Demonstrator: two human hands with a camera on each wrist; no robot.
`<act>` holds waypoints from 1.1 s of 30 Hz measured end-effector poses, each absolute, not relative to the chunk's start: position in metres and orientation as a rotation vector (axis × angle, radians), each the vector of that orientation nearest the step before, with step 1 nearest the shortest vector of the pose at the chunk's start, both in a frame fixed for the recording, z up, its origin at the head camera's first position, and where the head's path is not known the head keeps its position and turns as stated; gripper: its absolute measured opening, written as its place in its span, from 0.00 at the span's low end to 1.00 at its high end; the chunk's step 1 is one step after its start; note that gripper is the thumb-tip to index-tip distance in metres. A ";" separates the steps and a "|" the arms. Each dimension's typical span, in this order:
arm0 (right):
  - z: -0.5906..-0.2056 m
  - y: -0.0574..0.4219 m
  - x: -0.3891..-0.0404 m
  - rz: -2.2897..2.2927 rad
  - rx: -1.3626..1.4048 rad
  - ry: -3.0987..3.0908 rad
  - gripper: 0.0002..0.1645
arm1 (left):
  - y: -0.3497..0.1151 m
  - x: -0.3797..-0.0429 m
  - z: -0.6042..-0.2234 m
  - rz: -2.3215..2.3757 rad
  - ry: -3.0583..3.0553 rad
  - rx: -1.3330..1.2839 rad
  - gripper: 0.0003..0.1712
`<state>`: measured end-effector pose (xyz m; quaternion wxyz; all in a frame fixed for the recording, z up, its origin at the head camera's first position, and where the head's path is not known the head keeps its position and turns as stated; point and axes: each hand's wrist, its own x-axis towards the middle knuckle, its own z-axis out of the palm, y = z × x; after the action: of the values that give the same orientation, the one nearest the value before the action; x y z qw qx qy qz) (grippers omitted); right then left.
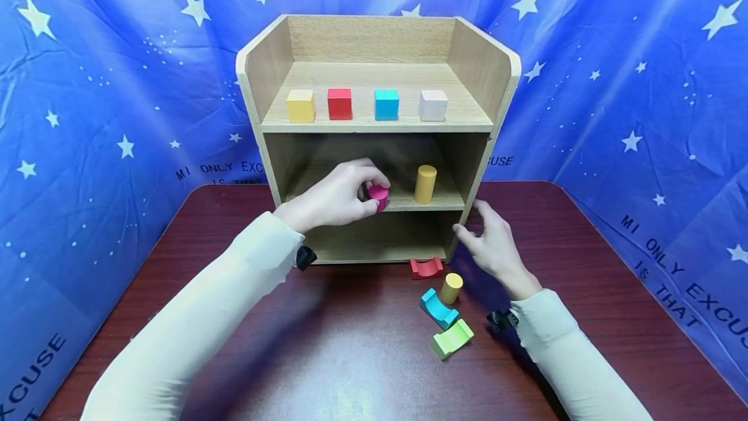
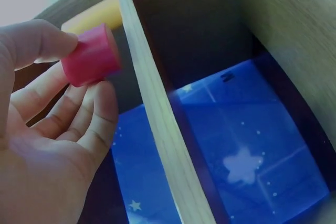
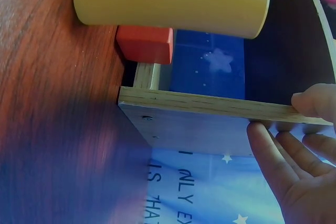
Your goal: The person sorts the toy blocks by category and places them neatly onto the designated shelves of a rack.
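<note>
At the front of the middle shelf, my left hand [image 1: 341,193] pinches a short magenta cylinder [image 1: 378,197] between thumb and fingers. In the left wrist view the cylinder [image 2: 92,56] lies sideways to the camera, close to the shelf board's edge [image 2: 157,114]. To its right a taller yellow cylinder [image 1: 425,184] stands upright on the same shelf. My right hand [image 1: 497,245] holds the right side panel of the wooden shelf unit [image 1: 476,177] low down. The right wrist view shows the thumb at the panel's front edge [image 3: 210,103] and the fingers against its outer face.
Along the top shelf stand yellow [image 1: 300,106], red [image 1: 339,104], blue [image 1: 386,105] and white [image 1: 432,106] cubes. On the table [image 1: 350,356] are red [image 1: 426,268], blue [image 1: 439,309] and green [image 1: 452,340] arch blocks and a short yellow cylinder [image 1: 452,288], left of my right wrist.
</note>
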<state>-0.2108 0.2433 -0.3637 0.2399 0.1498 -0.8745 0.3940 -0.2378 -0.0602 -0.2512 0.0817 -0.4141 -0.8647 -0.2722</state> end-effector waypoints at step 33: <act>-0.365 0.243 -0.212 1.056 0.415 -2.392 0.25 | -0.062 -0.261 -0.261 -0.837 -2.661 -1.117 0.17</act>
<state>-0.2116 0.2435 -0.3646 0.2444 0.1519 -0.8761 0.3868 -0.2609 -0.0623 -0.2609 0.0685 -0.3709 -0.8835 -0.2779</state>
